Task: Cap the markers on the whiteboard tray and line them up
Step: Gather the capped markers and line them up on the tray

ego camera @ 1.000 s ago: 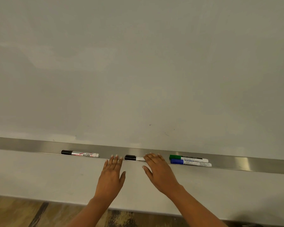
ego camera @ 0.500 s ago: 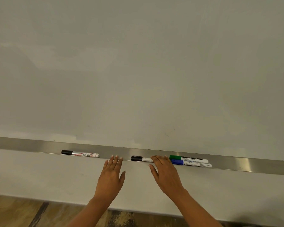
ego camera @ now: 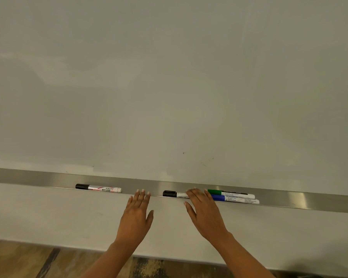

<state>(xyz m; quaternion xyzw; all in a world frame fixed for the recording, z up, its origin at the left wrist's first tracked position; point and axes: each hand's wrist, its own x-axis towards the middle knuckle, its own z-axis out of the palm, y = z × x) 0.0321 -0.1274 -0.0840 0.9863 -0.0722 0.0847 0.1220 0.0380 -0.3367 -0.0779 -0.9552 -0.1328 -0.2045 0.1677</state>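
A long metal whiteboard tray [ego camera: 38, 178] runs across the view. On it, at the left, lies a capped black marker with red print [ego camera: 98, 188]. Mid-tray lies a second capped black marker [ego camera: 172, 194], its right end under the fingers of my right hand [ego camera: 204, 210], which lies flat on it with fingers spread. Just right of that hand a capped green marker [ego camera: 231, 193] and a capped blue marker [ego camera: 235, 199] lie side by side. My left hand [ego camera: 136, 215] is flat and open below the tray's front edge, holding nothing.
The whiteboard [ego camera: 169, 87] fills the upper view, with a few small marks near its lower edge. Below the tray is a pale wall panel [ego camera: 48, 213], and wood-patterned floor [ego camera: 18, 261] shows at the bottom left.
My right hand has slid the middle black marker rightward along the tray, close to the green and blue markers. My left hand has stayed in place.
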